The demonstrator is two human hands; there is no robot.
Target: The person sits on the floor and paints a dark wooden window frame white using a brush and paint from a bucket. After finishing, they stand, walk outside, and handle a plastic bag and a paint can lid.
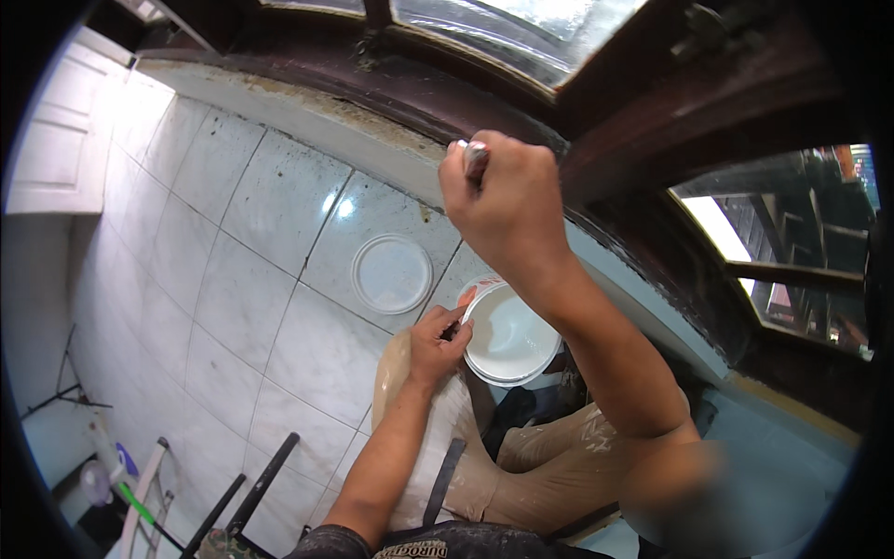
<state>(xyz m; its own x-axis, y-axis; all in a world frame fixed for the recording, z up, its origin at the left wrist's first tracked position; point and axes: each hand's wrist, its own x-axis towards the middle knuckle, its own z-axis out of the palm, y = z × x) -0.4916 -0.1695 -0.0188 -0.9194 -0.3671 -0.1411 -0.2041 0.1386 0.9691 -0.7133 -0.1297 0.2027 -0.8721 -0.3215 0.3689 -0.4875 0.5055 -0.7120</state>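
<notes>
My left hand (441, 345) grips the near-left rim of a white bucket (510, 335), its thumb and fingers closed at the edge. White paint shows inside the bucket, which sits between my knees. Ahead of it, my raised right hand (507, 196) is closed round a slim tool handle (476, 158). Only the handle's pale and reddish end shows; the tool's working end is hidden behind my fist. That fist is by the low wall ledge under the dark wooden window frame. Left of the bucket, a round translucent lid (392, 273) lies flat on the floor.
Glossy white tiles (251, 279) cover the floor. The dark brown window frame (447, 98) runs along the far side and down the right. A white panelled door (60, 140) stands at far left. Black metal legs (265, 484) jut in at lower left.
</notes>
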